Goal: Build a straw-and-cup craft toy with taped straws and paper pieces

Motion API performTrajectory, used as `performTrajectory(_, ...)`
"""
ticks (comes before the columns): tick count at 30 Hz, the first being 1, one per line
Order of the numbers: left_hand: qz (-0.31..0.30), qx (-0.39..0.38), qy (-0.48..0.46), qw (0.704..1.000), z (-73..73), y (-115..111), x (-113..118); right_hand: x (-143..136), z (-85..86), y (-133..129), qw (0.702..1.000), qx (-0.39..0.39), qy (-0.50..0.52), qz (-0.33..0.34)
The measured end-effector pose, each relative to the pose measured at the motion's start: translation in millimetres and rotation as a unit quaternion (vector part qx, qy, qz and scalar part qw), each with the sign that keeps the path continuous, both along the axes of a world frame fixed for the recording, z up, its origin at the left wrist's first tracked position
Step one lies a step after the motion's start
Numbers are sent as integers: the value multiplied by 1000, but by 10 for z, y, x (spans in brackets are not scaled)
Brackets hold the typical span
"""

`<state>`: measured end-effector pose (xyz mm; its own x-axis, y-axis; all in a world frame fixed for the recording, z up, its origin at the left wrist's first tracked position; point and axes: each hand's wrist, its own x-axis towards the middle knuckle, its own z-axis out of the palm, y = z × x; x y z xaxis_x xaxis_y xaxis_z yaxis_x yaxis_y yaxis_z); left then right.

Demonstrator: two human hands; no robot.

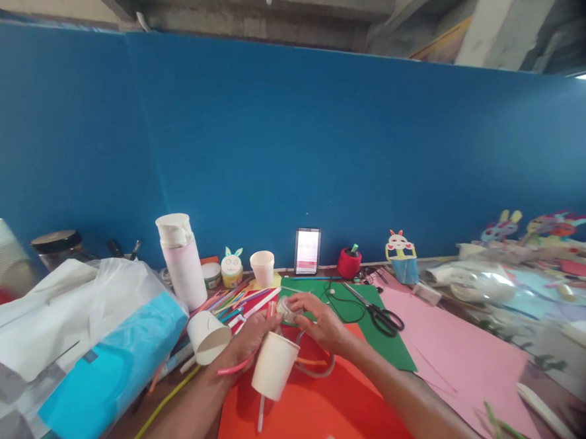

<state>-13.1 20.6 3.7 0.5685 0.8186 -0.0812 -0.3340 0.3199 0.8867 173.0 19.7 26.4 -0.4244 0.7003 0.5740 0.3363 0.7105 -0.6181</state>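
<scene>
A white paper cup hangs tilted at my left hand, whose fingers are closed around a pale straw that shows above and below the cup. Whether the straw passes through the cup or behind it, I cannot tell. A pink strip pokes out by my left wrist. My right hand meets the left one, its fingers bent onto a small, round, translucent thing, possibly a tape roll. Beneath both hands lies orange-red paper, with a grey curved tube near the cup.
Black-handled scissors rest on green paper, beside pink paper. A phone stands against the blue wall. Leftward are another cup, coloured sticks, a white cylinder and a blue packet.
</scene>
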Motion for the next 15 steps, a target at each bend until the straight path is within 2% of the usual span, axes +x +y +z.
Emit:
performTrajectory(3, 46, 15, 24, 999, 6, 2, 6, -5, -23, -2, 1000, 29, -11, 3)
performTrajectory(8, 52, 9, 2, 999, 12, 1, 16, -12, -16, -8, 1000, 23, -2, 17)
performTrajectory(15, 60, 0, -21, 998, -1, 2, 20, -35, -3, -5, 1000, 22, -11, -1)
